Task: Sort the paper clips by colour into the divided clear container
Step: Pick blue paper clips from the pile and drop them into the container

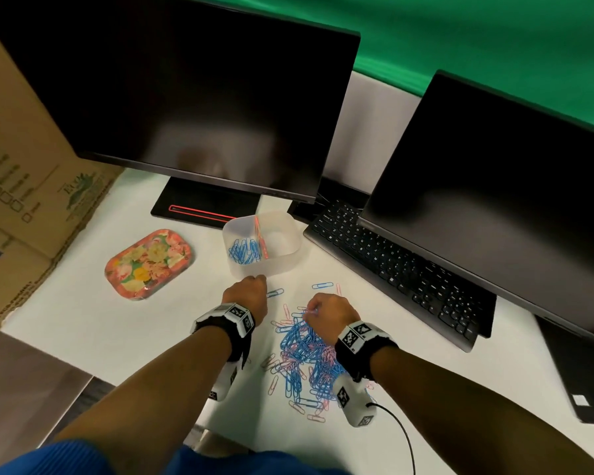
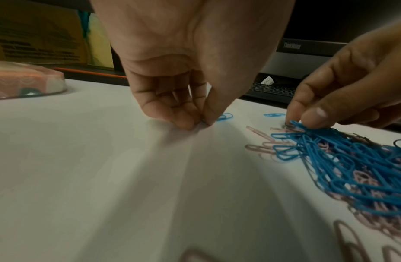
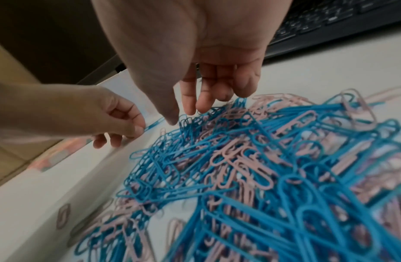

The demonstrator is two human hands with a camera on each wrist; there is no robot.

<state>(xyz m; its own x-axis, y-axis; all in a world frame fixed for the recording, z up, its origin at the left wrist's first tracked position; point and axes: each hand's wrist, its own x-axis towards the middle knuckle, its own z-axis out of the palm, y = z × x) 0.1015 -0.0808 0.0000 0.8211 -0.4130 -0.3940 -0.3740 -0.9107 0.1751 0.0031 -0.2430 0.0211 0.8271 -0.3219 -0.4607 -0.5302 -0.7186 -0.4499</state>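
A mixed pile of blue and pink paper clips lies on the white table in front of me. Behind it stands the clear container, with blue clips in its left part and a few pink clips by the divider. My left hand is down on the table just before the container, thumb and fingertips pinching the end of a single blue clip. My right hand is at the far edge of the pile, thumb and forefinger pinching a bunch of blue clips.
A floral tray sits left of the container. A black keyboard runs along the right, with two dark monitors behind. A cardboard box stands at the left. Loose clips lie between pile and container.
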